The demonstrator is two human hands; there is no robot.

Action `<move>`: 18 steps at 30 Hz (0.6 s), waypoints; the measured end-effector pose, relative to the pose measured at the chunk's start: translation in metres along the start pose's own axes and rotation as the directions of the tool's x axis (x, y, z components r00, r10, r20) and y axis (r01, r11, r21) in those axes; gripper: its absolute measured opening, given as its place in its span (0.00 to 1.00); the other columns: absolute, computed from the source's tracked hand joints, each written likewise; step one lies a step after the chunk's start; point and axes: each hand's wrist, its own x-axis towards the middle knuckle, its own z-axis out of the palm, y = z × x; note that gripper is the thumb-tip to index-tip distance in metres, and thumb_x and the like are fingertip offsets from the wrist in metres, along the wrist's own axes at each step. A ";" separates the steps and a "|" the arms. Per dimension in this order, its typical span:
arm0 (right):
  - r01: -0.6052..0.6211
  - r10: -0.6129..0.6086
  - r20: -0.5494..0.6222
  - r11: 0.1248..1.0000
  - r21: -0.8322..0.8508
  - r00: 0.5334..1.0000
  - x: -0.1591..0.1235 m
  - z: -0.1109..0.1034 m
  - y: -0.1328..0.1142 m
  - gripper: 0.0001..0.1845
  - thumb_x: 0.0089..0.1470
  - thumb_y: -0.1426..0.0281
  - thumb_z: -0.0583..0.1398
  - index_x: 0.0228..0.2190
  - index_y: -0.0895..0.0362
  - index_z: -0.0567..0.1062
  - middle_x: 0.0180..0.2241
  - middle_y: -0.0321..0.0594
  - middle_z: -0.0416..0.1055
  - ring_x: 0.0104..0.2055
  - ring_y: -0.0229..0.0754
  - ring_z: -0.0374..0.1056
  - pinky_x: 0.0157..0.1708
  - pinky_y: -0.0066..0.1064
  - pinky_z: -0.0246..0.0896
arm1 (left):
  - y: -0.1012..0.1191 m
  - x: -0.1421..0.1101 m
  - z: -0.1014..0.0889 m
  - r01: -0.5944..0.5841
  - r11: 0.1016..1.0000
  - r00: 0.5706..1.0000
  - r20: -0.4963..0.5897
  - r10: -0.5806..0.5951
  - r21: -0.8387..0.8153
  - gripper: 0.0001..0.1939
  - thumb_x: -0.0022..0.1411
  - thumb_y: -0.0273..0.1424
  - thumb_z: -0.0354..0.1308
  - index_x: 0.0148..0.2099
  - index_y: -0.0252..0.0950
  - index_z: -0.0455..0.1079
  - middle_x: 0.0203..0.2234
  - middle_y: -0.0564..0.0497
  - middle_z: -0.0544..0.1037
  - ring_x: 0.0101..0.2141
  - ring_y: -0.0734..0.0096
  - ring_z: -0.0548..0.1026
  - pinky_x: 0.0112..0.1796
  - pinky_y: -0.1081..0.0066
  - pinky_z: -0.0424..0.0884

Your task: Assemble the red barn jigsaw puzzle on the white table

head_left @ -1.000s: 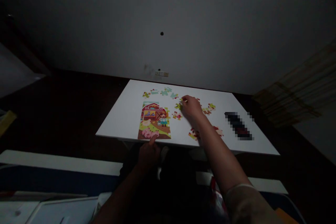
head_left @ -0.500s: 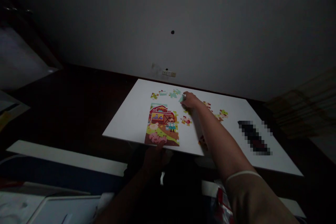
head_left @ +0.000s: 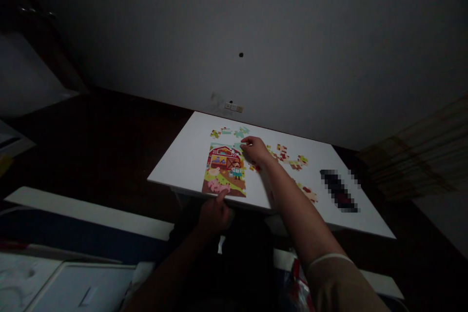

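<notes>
Farm jigsaw [head_left: 224,170] mostly joined, loose pieces [head_left: 287,156] scattered to the right

The joined section lies toward the left of the white desk [head_left: 183,163], its near edge close to the desk's near rim. It shows a red barn, a farmer in blue and a pink pig on green and brown ground. Its far side looks less finished: the sky strip along the far edge is ragged, with pale teal pieces near that corner.

Much is left unjoined. A loose row of teal and yellow-green pieces [head_left: 241,132] sits beyond the jigsaw near the far edge of the desk, a red-and-green cluster lies to its right, and a few red-and-cream pieces [head_left: 309,193] lie further right and nearer.

The right hand [head_left: 255,151] reaches over the jigsaw's far right corner, its fingers [head_left: 244,141] curled and pinched down at the teal pieces there. Whether they grip one, I cannot tell. The left hand [head_left: 214,214] is at the desk's near rim, dim and loosely curled, one finger [head_left: 221,196] extended up to the jigsaw's near edge, with nothing visible in it. A pixelated dark object [head_left: 338,191] lies well right of everything.
</notes>
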 end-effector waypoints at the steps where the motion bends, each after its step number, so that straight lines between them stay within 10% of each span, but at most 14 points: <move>1: -0.001 0.001 0.001 1.000 -0.015 1.000 -0.002 0.003 -0.002 0.13 0.50 0.66 0.60 0.39 0.57 0.76 0.32 0.39 0.73 0.31 0.38 0.67 0.31 0.27 0.62 | 0.000 0.000 -0.001 -0.001 1.000 1.000 0.001 0.001 0.002 0.25 0.61 0.26 0.49 0.61 0.32 0.57 0.27 0.50 0.75 0.28 0.67 0.74 0.33 0.68 0.69; 18: 0.045 -0.010 0.110 0.944 -0.325 0.994 -0.016 0.003 -0.030 0.14 0.56 0.67 0.58 0.44 0.57 0.75 0.45 0.49 0.71 0.47 0.45 0.67 0.48 0.32 0.57 | 0.007 0.002 -0.011 0.101 0.995 0.984 0.147 -0.099 -0.006 0.27 0.60 0.25 0.48 0.62 0.31 0.60 0.32 0.44 0.77 0.34 0.63 0.75 0.39 0.65 0.71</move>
